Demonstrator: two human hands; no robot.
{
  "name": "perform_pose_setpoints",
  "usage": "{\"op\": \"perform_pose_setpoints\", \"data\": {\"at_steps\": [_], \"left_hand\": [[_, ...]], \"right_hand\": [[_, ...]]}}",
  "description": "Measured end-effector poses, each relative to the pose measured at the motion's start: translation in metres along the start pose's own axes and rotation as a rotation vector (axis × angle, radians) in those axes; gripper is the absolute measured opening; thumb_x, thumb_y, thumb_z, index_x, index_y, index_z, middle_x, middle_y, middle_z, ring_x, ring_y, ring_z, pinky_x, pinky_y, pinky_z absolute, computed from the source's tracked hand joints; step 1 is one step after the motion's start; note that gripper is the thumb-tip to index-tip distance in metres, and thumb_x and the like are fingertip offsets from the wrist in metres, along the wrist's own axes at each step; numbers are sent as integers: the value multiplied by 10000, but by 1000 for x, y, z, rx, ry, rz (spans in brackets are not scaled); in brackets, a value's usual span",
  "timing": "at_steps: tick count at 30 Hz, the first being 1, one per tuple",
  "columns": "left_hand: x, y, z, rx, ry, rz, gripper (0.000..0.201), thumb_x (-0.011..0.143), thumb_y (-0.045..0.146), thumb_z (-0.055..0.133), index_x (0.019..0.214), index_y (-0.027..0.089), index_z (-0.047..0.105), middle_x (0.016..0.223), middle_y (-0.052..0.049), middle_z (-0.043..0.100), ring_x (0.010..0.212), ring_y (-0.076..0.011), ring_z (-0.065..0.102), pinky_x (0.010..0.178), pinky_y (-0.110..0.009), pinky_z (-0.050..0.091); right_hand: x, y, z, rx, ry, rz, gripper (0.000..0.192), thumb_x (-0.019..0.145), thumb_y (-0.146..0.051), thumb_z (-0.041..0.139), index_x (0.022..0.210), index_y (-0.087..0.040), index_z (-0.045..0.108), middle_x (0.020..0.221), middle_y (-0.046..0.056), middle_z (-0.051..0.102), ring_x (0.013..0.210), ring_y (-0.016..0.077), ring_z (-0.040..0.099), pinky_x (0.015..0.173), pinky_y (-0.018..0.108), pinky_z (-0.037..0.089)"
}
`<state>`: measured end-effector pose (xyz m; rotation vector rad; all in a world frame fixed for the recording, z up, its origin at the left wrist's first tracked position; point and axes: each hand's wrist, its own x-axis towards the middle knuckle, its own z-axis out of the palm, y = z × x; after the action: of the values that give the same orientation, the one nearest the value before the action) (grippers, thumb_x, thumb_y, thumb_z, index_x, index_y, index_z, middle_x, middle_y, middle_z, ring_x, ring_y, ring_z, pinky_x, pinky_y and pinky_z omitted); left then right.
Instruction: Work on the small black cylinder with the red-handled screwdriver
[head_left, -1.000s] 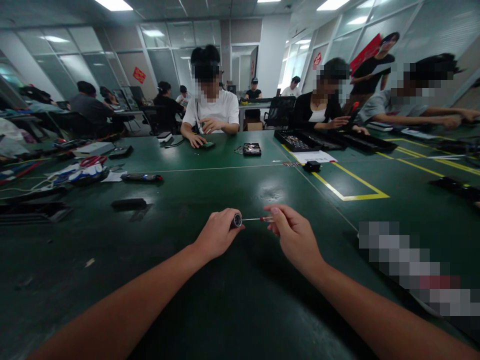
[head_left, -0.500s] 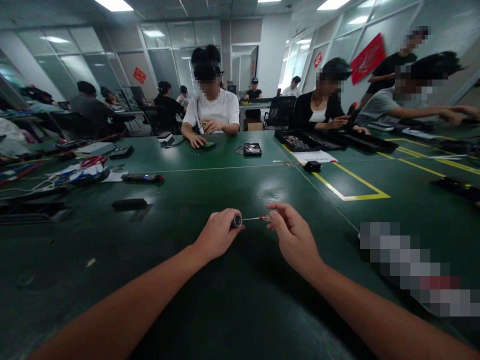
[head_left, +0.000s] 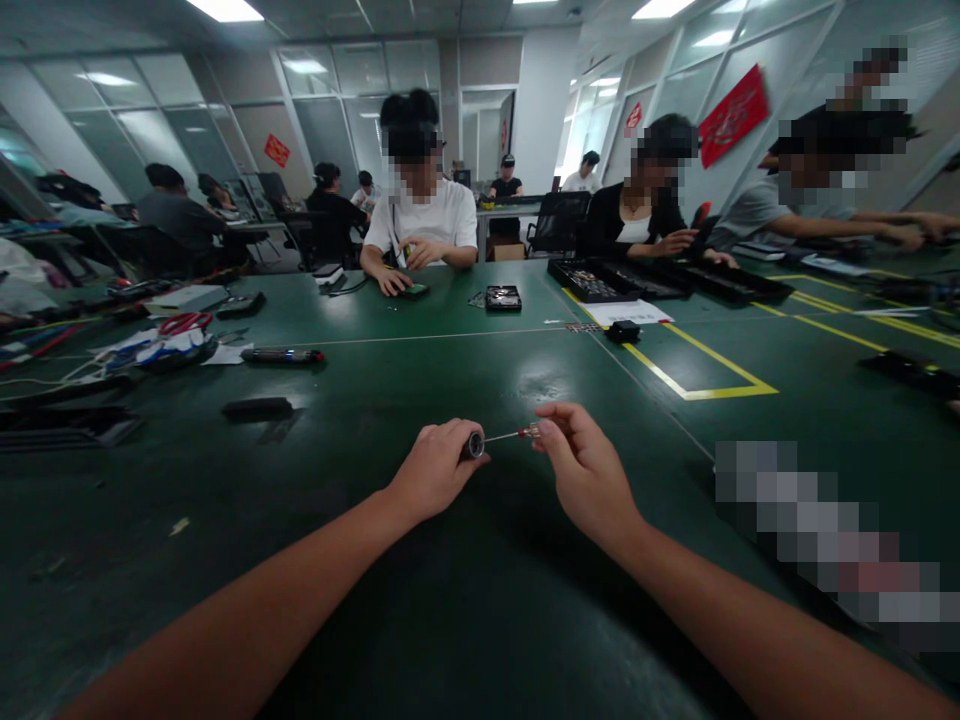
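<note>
My left hand [head_left: 435,468] is closed around a dark flashlight-like tube [head_left: 474,445], whose round, shiny rim faces toward me and the right. My right hand [head_left: 589,465] pinches the red and clear handle of a small screwdriver [head_left: 528,431] between thumb and fingers. Its thin metal shaft points left, and the tip reaches the rim of the tube; whether it touches or goes inside cannot be made out. Both hands are low over the green table [head_left: 420,640], a short gap apart.
A black bar-shaped piece [head_left: 259,408] and a dark pen-like tool [head_left: 283,356] lie to the left, near tangled cables [head_left: 176,340]. A small black block [head_left: 624,331] lies ahead beside yellow tape [head_left: 724,392]. Across the table, people work by black trays [head_left: 592,280].
The screwdriver's handle has tipped up slightly, so the shaft slants more toward the tube. My left hand and the tube have hardly moved.
</note>
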<state>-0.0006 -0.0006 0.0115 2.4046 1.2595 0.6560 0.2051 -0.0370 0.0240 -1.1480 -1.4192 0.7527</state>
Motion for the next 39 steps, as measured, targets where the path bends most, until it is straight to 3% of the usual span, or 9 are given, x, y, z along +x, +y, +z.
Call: {"op": "perform_pose_setpoints", "data": {"at_steps": [5,8,11,15,19,25,29,34,39], "left_hand": [[0,-1,1,4,35,-20,139,939,222,649,1059,197,583,1024,-33,645,954,-216,603,914,-427,448],[2,0,-2,68,66,13,136,943,188,631,1070,185,582,1043,-49,641,982,-221,599,926,-419,450],[5,1,-7,134,29,25,134,957,157,590,1089,179,589,1064,-59,638,1014,-230,594,947,-435,444],[6,1,-10,137,-54,-45,150,959,150,577,1106,176,592,1084,-64,639,1026,-236,595,956,-454,448],[4,-2,-8,111,-30,-64,120,959,219,605,1075,188,597,1048,-49,641,991,-230,599,951,-462,453],[-1,-4,-11,51,-47,-106,188,954,205,583,1138,190,619,1127,-69,633,1025,-224,602,938,-425,488],[-6,7,-16,30,-118,-13,302,982,169,477,1263,197,584,1223,-81,617,1117,-230,585,981,-420,485],[-13,35,-24,69,-243,109,317,902,119,514,1188,209,614,1137,-62,644,1057,-219,609,915,-373,501],[-16,48,-21,238,-388,217,353,895,456,673,1185,255,654,1028,-50,677,930,-254,653,744,-370,502]], "right_hand": [[4,6,5,86,10,62,229,964,-439,542,1020,-230,618,878,40,678,810,205,636,779,381,495],[11,10,3,339,43,288,239,897,-454,595,901,-216,616,754,11,628,681,182,592,683,363,498],[19,14,-2,545,49,531,223,814,-415,654,760,-209,588,594,-39,510,513,129,452,547,316,437],[20,13,-4,436,145,374,223,824,-430,666,805,-215,609,635,-30,560,557,139,492,554,302,430],[14,8,-1,258,109,210,257,894,-479,597,873,-223,613,705,-10,617,627,164,561,600,322,472],[17,15,-2,223,135,193,264,917,-480,570,928,-220,616,770,8,640,686,175,594,629,331,485],[19,18,-5,231,173,208,271,912,-495,580,950,-229,616,777,6,648,696,179,599,649,340,486],[20,15,-6,258,194,192,277,894,-511,600,939,-238,614,772,4,649,688,180,593,643,342,482],[20,14,-5,277,190,197,279,880,-512,620,920,-235,618,748,1,644,669,177,584,632,337,476]]}}
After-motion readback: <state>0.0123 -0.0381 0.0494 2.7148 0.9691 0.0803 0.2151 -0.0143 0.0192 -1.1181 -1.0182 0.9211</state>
